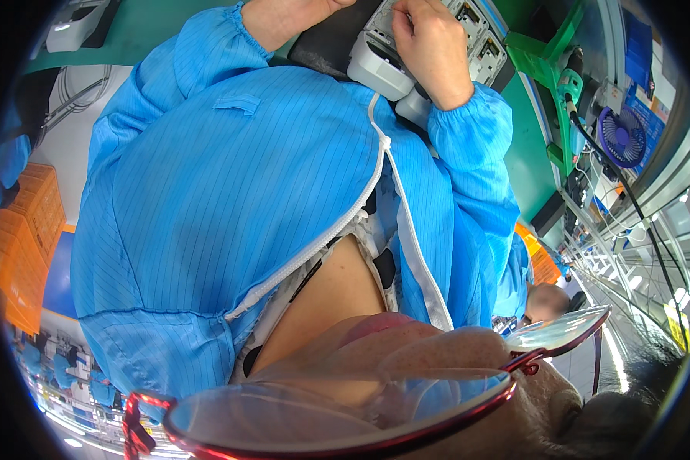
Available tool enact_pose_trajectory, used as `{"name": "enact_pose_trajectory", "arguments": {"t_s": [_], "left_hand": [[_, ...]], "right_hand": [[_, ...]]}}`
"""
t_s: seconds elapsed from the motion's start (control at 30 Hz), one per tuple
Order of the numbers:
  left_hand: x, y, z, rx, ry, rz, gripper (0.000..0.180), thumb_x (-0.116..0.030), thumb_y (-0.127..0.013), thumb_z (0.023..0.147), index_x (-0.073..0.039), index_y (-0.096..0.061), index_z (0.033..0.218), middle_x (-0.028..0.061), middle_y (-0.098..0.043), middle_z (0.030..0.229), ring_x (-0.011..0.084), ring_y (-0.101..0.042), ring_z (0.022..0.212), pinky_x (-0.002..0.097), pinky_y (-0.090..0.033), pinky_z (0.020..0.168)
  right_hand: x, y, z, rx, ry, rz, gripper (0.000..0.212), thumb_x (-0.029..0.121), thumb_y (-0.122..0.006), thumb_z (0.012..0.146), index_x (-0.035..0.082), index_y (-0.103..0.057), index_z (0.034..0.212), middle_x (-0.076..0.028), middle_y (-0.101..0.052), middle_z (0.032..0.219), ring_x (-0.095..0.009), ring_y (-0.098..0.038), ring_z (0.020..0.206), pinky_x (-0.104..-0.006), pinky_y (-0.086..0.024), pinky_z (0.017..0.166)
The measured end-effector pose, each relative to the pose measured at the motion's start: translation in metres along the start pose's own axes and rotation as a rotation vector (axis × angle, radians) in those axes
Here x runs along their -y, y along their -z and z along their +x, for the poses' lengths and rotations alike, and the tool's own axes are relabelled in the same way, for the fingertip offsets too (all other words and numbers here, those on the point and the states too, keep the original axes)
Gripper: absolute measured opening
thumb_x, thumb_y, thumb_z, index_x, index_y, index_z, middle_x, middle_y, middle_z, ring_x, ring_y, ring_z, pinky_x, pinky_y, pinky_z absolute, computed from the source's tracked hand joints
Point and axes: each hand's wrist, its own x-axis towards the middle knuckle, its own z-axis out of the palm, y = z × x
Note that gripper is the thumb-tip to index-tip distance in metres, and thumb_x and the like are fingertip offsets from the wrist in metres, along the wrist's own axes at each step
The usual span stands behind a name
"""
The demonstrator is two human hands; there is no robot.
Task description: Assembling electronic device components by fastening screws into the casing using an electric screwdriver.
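Note:
At the top edge my left hand (290, 21) reaches in from a blue sleeve; the frame cuts off most of its fingers. Beside it lies a black pad or tray (326, 42). My right hand (435, 47) is over a white plastic housing (379, 67) with a rounded end. Its fingers are curled, thumb and fingertips pressed together; whatever they hold is too small or hidden. Just past this hand sits another white housing (487, 55), its inside showing dark small parts. A second rounded white end (414, 106) shows below my right wrist.
A green work surface (153, 38) carries a white device (73, 31) at far left. Rightward stand a green bracket (540, 57), a green power screwdriver (569, 83) with black cable, and a purple fan (621, 136). Orange crates (27, 238) are stacked left; a person in blue (517, 268) is at right.

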Motion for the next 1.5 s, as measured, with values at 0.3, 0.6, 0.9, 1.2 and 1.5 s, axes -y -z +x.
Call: {"name": "enact_pose_trajectory", "arguments": {"t_s": [0.3,0.6,0.9,1.2,1.5], "left_hand": [[-0.002,0.0,-0.002,-0.003,0.0,0.019,0.021,-0.022,-0.05,0.105,-0.009,-0.053,0.088,-0.0033,-0.042,0.066,0.0108,-0.039,0.056,0.0254,-0.035,0.052],[-0.003,0.0,-0.001,0.01,0.003,0.005,0.024,-0.025,-0.05,0.106,-0.01,-0.053,0.087,-0.0031,-0.042,0.066,0.011,-0.038,0.056,0.0254,-0.034,0.053],[-0.038,0.012,-0.017,0.124,-0.055,-0.042,0.038,-0.035,-0.047,0.107,-0.017,-0.047,0.074,-0.0041,-0.033,0.062,0.0103,-0.03,0.049,0.0266,-0.026,0.046],[-0.062,0.022,-0.045,0.486,0.016,0.034,0.041,-0.027,-0.041,0.107,-0.017,-0.036,0.067,-0.0016,-0.03,0.066,0.0133,-0.026,0.058,0.0318,-0.024,0.056],[-0.053,0.018,-0.05,0.183,-0.071,0.164,0.042,-0.027,-0.042,0.108,-0.016,-0.036,0.067,-0.0026,-0.03,0.064,0.0112,-0.025,0.054,0.0294,-0.023,0.05]], "right_hand": [[0.0,0.003,-0.007,0.094,0.04,0.003,0.012,0.004,-0.064,0.089,-0.004,-0.07,0.097,-0.023,-0.065,0.085,-0.041,-0.066,0.08,-0.047,-0.055,0.072],[0.006,0.015,-0.003,0.136,0.067,-0.025,0.018,0.0,-0.063,0.088,-0.002,-0.074,0.103,-0.02,-0.067,0.085,-0.041,-0.067,0.08,-0.0444,-0.056,0.072],[-0.023,0.011,0.014,-0.031,-0.123,0.396,0.021,0.013,-0.07,0.091,-0.002,-0.076,0.104,-0.015,-0.075,0.089,-0.028,-0.07,0.079,-0.0373,-0.055,0.072],[0.028,-0.04,0.056,0.143,0.095,-0.182,0.068,0.048,-0.088,0.07,0.01,-0.07,0.123,-0.016,-0.065,0.111,-0.036,-0.056,0.114,-0.0505,-0.046,0.087],[-0.036,-0.028,-0.022,0.125,0.062,-0.287,0.053,0.072,-0.07,0.079,0.022,-0.074,0.098,-0.005,-0.064,0.106,-0.031,-0.054,0.117,-0.0516,-0.042,0.088]]}}
